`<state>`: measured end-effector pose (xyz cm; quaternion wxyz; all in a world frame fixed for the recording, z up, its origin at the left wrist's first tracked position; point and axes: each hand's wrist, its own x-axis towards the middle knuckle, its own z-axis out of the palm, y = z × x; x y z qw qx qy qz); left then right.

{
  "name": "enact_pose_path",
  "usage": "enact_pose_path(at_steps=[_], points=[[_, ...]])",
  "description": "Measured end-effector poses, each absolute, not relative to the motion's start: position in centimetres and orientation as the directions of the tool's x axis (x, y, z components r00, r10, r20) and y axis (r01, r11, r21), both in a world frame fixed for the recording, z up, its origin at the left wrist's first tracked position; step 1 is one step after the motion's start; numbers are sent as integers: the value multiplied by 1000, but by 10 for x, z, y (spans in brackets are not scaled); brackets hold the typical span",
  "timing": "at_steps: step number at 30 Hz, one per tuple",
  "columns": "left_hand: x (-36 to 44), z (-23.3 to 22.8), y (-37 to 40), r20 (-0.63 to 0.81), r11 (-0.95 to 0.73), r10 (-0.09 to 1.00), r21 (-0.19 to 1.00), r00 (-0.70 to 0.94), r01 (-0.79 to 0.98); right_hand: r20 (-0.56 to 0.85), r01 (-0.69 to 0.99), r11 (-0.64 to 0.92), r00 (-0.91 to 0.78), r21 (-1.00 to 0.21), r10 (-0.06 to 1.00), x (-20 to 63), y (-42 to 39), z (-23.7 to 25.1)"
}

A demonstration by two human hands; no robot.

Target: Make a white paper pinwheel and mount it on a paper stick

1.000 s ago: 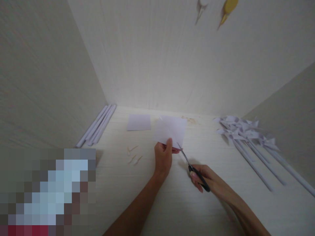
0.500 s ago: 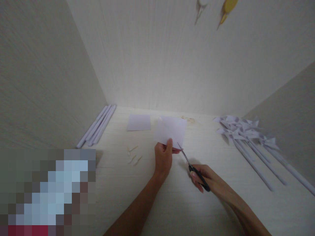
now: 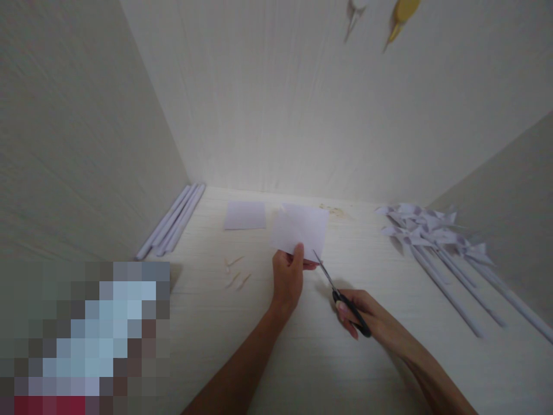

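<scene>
My left hand (image 3: 288,274) pinches the lower edge of a square sheet of white paper (image 3: 301,226), thumb on top and fingers beneath. In my right hand (image 3: 356,311) is a pair of scissors (image 3: 345,308) with black handles. Their blades point up and left, and the tip overlaps the paper's lower right corner. Whether the blades are cutting into the sheet I cannot tell. Another square paper sheet (image 3: 245,215) lies flat to the left of the held one. Several small cotton-tipped sticks (image 3: 235,274) lie left of my left hand.
Rolled white paper tubes (image 3: 175,222) lie by the left wall. Several paper pinwheels (image 3: 417,225) on paper sticks lie at the right. Small tan bits (image 3: 332,210) sit near the back wall, which carries a white hook (image 3: 355,17) and a yellow hook (image 3: 401,20). A pixelated patch hides the lower left.
The view has shifted very slightly. Both hands, the held sheet and the scissors keep practically the same positions relative to each other.
</scene>
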<state>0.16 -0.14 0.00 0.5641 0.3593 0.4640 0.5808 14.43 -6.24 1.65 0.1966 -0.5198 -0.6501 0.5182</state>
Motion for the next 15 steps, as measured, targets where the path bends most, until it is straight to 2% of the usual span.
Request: enact_pose_path(at_steps=[15], points=[[1, 0, -1, -114, 78, 990, 935, -87, -347, -276, 483, -70, -371, -873, 886, 144, -63, 19]])
